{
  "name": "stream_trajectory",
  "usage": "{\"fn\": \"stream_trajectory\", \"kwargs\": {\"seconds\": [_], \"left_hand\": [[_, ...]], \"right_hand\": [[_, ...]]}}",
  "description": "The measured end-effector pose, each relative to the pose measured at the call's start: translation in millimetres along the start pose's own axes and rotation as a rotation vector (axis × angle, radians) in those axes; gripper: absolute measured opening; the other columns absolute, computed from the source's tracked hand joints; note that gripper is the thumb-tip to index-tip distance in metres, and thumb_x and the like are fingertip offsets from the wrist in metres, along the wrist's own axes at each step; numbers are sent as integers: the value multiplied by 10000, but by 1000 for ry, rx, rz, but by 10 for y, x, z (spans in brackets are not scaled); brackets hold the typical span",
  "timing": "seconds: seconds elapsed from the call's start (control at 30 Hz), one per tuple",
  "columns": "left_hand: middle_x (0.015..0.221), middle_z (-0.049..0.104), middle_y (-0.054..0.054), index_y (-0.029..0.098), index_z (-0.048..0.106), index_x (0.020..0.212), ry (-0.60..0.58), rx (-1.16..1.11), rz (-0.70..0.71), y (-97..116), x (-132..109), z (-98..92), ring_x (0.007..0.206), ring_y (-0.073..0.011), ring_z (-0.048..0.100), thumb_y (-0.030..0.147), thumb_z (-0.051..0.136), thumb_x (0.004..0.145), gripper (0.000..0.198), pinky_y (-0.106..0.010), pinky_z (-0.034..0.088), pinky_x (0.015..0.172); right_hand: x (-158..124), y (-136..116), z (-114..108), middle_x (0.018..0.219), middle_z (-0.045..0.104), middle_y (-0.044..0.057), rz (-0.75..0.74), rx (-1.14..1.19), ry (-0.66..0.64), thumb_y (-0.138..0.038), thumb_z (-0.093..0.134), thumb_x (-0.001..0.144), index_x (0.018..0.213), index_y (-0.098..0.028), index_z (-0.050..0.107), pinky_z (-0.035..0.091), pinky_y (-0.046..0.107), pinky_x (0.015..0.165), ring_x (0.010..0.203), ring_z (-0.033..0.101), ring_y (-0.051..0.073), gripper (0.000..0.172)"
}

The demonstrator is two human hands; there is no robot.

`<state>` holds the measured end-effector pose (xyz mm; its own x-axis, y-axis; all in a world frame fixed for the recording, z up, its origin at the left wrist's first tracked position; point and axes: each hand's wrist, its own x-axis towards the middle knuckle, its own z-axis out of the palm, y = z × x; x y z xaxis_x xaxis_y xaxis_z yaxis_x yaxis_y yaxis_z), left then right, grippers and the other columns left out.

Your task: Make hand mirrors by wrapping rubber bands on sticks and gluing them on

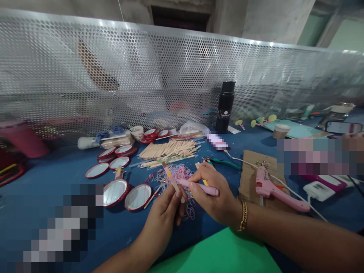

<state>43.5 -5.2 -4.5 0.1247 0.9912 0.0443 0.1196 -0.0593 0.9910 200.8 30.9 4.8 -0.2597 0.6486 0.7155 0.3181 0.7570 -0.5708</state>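
Between the fingers of my left hand (167,206) is a flat wooden craft stick (170,175), tilted up to the left, with a yellow patch and a pinkish-brown upper part. My right hand (213,193) grips a pink marker pen (209,189), and its tip end meets the stick or lies very close to it. A yellow strip shows by the right fingers; I cannot make out what it is. Behind both hands lies a tangle of pastel elastic bands (182,172). Under my forearms rests a green sheet (224,254).
Several red-rimmed round mirrors (138,197) lie to the left. Craft sticks (167,149) are heaped behind the bands. Green-handled pliers (226,163), a black bottle (225,108) and a pink glue gun (273,189) on cardboard (247,178) stand or lie rightward. A perforated metal screen (170,72) borders the back.
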Motion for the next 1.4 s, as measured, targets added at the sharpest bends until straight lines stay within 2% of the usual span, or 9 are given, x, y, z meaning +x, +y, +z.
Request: {"fn": "stream_trajectory", "kwargs": {"seconds": [0.2,0.5,0.7,0.9,1.1,1.4], "left_hand": [[567,480,43,200,508,689,15,22,19,7,6,13,466,-96,400,515,509,887,372,-211,333,448],[567,488,47,203,510,702,30,28,15,-14,-4,20,463,-96,407,515,508,887,363,-210,333,447],[588,491,47,202,519,741,13,15,3,1,-9,14,469,-95,411,514,494,893,348,-207,329,443],[562,471,52,202,496,689,31,32,21,3,-2,17,456,-91,392,520,487,894,378,-209,330,448],[567,477,45,203,502,691,32,60,39,-31,11,9,472,-100,403,504,474,910,374,-217,335,457],[598,471,51,203,489,740,0,65,40,-7,-3,3,478,-95,399,431,428,945,313,-210,331,454]], "right_hand": [[-31,13,7,761,652,-21,-33,14,-34,-201,571,847,809,-230,579,351,427,1016,719,593,152,48],[-30,7,18,759,648,-21,-41,1,-62,-181,573,837,804,-224,584,351,413,1005,704,579,144,55],[5,6,4,690,611,-16,16,-22,11,-151,550,815,744,-216,563,428,362,852,687,547,153,98],[-25,6,9,763,653,-23,-43,-4,-2,-194,563,853,797,-231,570,338,417,1028,732,599,151,68],[-36,4,15,752,644,-25,-64,2,-70,-204,561,862,813,-226,584,345,424,1022,705,590,142,58],[-23,16,19,764,658,-19,-17,-19,13,-181,552,856,788,-223,570,355,409,1016,730,599,149,82]]}}
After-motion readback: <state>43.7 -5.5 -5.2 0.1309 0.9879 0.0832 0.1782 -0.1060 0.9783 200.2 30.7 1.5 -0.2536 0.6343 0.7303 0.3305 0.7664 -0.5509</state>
